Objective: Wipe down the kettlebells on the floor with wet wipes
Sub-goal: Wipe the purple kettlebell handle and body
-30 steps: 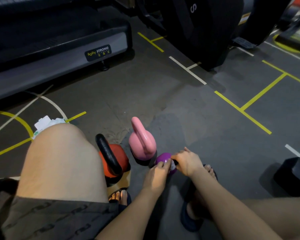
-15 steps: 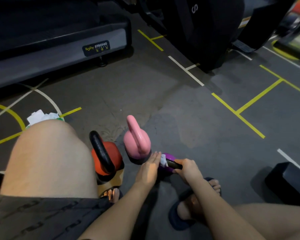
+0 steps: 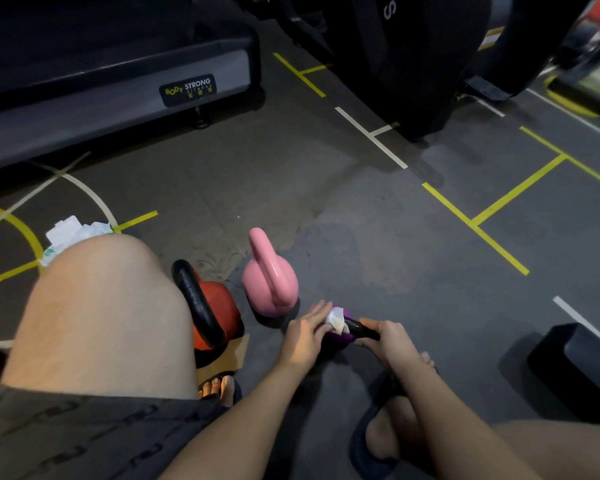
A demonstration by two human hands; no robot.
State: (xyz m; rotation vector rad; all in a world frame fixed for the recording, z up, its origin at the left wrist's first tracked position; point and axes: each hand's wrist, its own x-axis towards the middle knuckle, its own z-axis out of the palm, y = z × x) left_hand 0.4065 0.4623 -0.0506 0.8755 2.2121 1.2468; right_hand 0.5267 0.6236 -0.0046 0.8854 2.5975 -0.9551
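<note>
Three kettlebells stand on the dark gym floor in front of me. The small purple kettlebell is nearest, mostly hidden by my hands. My right hand grips its black handle. My left hand presses a white wet wipe against the handle end and the purple body, fingers fairly straight. The pink kettlebell stands upright just behind. An orange kettlebell with a black handle sits to the left, beside my raised left knee.
A pack of wet wipes lies on the floor behind my left knee. A treadmill base runs along the back left, a black machine at the back, a black block at the right. My sandalled feet are below my hands.
My right hand has shifted from the top of the purple kettlebell to a grip on its black handle. The left hand now has the wipe showing against the handle end.
</note>
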